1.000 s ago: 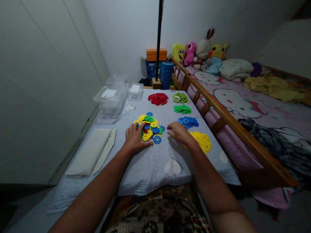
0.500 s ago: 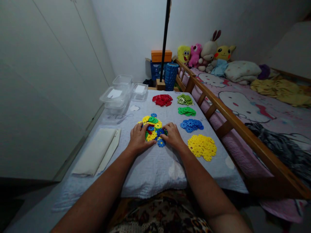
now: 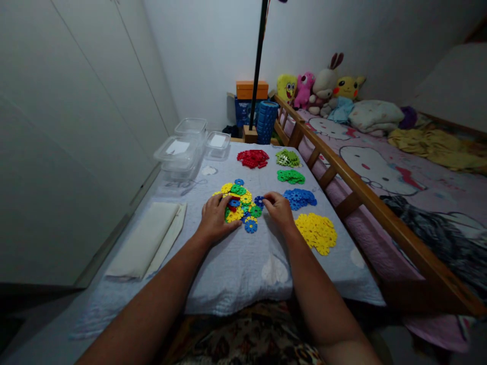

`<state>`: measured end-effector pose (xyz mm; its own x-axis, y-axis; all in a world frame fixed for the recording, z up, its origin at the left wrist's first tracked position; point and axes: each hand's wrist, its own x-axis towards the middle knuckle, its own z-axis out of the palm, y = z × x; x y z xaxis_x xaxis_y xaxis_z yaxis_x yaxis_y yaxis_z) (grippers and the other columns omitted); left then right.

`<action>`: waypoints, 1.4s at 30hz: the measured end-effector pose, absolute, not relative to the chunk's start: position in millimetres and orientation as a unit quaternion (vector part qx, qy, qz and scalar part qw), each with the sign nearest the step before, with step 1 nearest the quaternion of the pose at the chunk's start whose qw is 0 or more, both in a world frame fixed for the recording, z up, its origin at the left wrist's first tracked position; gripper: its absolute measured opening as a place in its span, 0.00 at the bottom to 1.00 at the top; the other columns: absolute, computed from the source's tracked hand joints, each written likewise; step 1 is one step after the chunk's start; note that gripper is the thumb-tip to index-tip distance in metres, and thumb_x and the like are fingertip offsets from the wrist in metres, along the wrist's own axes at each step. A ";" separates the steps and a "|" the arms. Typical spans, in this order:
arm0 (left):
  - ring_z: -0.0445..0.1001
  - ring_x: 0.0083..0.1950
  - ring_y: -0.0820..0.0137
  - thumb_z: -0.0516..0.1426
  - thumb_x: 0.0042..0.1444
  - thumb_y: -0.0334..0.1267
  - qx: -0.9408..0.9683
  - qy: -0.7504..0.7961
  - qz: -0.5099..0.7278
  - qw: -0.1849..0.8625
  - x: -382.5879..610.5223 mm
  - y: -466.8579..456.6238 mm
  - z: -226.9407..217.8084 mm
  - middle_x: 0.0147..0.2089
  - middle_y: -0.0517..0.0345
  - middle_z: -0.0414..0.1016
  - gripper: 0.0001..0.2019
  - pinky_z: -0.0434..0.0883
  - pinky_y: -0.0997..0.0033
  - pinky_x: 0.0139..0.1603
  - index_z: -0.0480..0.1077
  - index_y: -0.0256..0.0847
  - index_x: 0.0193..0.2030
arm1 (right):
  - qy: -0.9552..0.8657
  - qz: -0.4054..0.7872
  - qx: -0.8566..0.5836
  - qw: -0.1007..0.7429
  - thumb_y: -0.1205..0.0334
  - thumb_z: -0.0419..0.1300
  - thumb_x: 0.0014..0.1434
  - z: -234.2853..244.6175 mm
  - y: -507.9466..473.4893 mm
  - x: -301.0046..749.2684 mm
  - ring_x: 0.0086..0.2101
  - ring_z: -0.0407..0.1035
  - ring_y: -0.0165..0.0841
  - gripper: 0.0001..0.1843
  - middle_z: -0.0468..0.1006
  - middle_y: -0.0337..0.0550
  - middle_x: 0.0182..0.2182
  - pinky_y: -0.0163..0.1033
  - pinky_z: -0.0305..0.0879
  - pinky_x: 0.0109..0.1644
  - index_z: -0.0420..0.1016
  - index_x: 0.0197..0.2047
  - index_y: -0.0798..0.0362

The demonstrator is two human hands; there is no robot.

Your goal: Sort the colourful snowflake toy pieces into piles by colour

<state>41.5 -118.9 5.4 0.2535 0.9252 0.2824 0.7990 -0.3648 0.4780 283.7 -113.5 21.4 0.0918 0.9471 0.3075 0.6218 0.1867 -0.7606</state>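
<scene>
A mixed pile of yellow, green, blue and red flower-shaped discs point(image 3: 239, 198) lies on a pale quilted surface point(image 3: 236, 263). My left hand point(image 3: 214, 219) rests palm down on the pile's left edge, fingers spread over the discs. My right hand point(image 3: 279, 209) sits at the pile's right side, fingertips pinched on a blue disc point(image 3: 259, 201). Sorted heaps lie to the right: red point(image 3: 252, 158), light green point(image 3: 288, 157), green point(image 3: 290, 176), blue point(image 3: 300, 198) and yellow point(image 3: 316, 232).
Clear plastic containers point(image 3: 184, 151) are stacked at the back left. A folded white cloth point(image 3: 146, 245) lies at the left. A wooden bed rail point(image 3: 353, 185) runs along the right, with a bed and plush toys point(image 3: 319, 88) behind. A black pole point(image 3: 256, 66) stands at the back.
My right hand moved left from near the yellow heap to the mixed pile, then drew back slightly to its right edge with a blue disc. My left hand stayed on the pile.
</scene>
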 end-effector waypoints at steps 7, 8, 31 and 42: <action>0.61 0.70 0.46 0.69 0.45 0.51 0.790 0.546 0.248 0.125 40.6 -117.9 6.0 0.69 0.45 0.62 0.41 0.60 0.44 0.69 0.64 0.50 0.67 | -0.548 0.044 -0.741 0.387 0.71 0.54 0.55 25.5 -104.1 329.1 0.35 0.69 0.37 0.11 0.77 0.44 0.32 0.40 0.62 0.44 0.75 0.39 0.51; 0.61 0.70 0.46 0.69 0.45 0.51 0.791 0.546 0.246 0.127 40.7 -117.9 6.7 0.69 0.45 0.62 0.41 0.60 0.44 0.69 0.64 0.49 0.67 | -0.545 0.031 -0.749 0.374 0.72 0.53 0.54 25.3 -103.8 333.0 0.35 0.69 0.37 0.11 0.77 0.44 0.31 0.40 0.62 0.44 0.75 0.37 0.51; 0.63 0.69 0.50 0.68 0.49 0.49 0.793 0.527 0.268 0.147 32.3 -107.4 0.2 0.67 0.47 0.64 0.35 0.61 0.46 0.70 0.68 0.48 0.64 | -0.651 0.019 -0.720 0.240 0.75 0.53 0.56 21.5 -106.0 330.8 0.45 0.69 0.42 0.20 0.81 0.52 0.41 0.46 0.58 0.56 0.85 0.41 0.54; 0.64 0.68 0.50 0.68 0.50 0.49 0.786 0.532 0.276 0.150 30.9 -105.6 -1.8 0.66 0.47 0.67 0.31 0.62 0.46 0.69 0.70 0.47 0.61 | -0.668 0.018 -0.707 0.231 0.71 0.59 0.60 18.1 -112.7 302.3 0.48 0.65 0.46 0.13 0.77 0.55 0.44 0.48 0.58 0.53 0.85 0.42 0.52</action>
